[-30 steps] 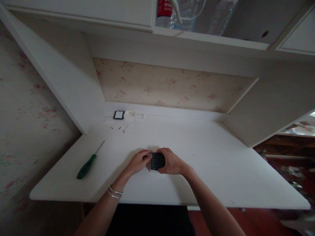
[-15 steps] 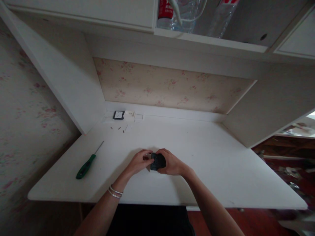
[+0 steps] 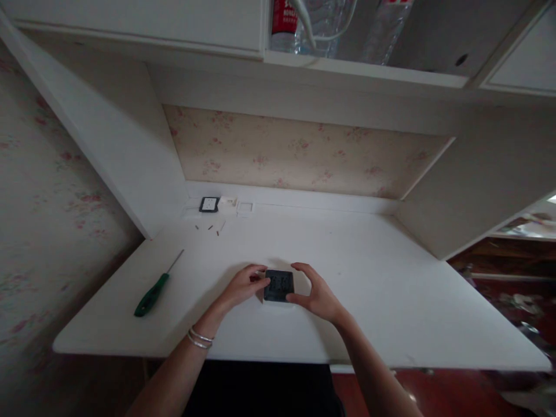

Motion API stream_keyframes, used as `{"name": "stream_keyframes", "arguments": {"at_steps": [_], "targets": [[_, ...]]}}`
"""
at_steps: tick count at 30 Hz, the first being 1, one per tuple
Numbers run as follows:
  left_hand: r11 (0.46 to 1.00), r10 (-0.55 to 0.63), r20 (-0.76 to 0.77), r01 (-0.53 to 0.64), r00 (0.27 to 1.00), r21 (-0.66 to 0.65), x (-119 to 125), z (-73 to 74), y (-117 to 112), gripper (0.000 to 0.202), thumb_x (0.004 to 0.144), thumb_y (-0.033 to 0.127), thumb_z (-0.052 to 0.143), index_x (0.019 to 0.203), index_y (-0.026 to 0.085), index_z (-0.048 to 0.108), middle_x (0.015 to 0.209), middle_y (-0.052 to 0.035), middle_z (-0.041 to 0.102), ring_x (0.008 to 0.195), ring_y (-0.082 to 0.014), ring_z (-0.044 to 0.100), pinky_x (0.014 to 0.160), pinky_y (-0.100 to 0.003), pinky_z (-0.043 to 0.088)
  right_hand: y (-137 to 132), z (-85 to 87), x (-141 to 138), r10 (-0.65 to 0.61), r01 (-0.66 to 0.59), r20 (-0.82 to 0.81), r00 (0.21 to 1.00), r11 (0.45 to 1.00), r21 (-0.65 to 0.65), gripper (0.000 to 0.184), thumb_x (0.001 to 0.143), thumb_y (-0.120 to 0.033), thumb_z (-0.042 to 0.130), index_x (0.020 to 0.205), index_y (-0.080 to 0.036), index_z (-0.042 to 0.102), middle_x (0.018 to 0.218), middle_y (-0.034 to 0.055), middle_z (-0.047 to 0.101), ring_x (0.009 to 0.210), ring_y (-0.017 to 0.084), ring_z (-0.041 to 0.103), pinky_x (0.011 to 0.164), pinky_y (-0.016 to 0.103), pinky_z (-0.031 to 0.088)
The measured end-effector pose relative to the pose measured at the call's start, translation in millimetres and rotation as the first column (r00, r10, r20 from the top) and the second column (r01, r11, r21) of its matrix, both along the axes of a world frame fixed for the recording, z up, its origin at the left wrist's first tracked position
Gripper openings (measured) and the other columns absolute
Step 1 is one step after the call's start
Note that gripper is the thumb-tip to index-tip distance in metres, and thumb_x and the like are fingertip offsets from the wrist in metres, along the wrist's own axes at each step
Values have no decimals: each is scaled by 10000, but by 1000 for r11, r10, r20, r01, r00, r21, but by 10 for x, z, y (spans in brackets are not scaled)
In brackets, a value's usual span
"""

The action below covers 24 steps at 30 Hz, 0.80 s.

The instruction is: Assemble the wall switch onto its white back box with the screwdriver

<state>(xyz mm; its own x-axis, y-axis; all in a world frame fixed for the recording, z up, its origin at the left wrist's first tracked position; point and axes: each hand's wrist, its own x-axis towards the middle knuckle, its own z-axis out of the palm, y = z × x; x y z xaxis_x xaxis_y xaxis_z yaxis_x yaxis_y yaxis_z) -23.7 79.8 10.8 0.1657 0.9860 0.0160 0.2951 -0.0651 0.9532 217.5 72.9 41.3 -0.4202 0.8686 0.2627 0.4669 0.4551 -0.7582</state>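
A square black wall socket (image 3: pixel 279 285) sits on a pale box whose edge shows below it, near the table's front. My left hand (image 3: pixel 243 288) grips its left side, with the thumb on the top edge and the fingers behind the corner. My right hand (image 3: pixel 316 293) is open at the right side. Its thumb is at the lower right corner and its fingers are spread apart from the socket. Whether that thumb touches the socket I cannot tell.
A green-handled screwdriver (image 3: pixel 152 295) lies at left on the white table (image 3: pixel 391 289). Towards the back are a black-rimmed white socket (image 3: pixel 209 204), a white box (image 3: pixel 227 204), a white frame (image 3: pixel 245 208) and several screws (image 3: pixel 211 227). Plastic bottles (image 3: pixel 321 26) stand on the shelf above.
My right hand has loosened from the socket and moved slightly right, its fingers now spread. More of the socket's black face shows. My left hand stays at its left side.
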Motion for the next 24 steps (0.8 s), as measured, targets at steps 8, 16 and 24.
{"name": "stream_keyframes", "arguments": {"at_steps": [8,16,24], "targets": [[961,269,-459,-264,847,77,-480,54,392,374,861,442,481,1099,212,654,1010,-33,715,774,-169,676,692,-255,516,-322,-431,462,-347,322,-178,921,934,-157,352,817,-425,613,1083,-197,590,994,82,660,879,212,622,813,363,494],[853,464,-739,-473,489,222,-1065,188,1119,399,836,373,489,1120,123,618,1202,-198,574,1020,-347,598,827,-442,467,-417,-495,455,-440,429,-110,891,897,-111,293,868,-444,524,945,-188,645,769,52,662,667,185,593,634,300,469],[878,402,-827,-421,392,227,-1072,135,1161,239,829,204,471,940,120,665,1057,-186,644,952,-315,616,776,-395,469,-439,-435,463,-439,430,-110,892,898,-91,248,885,-400,504,904,-197,646,784,49,661,661,179,589,622,295,469]]}}
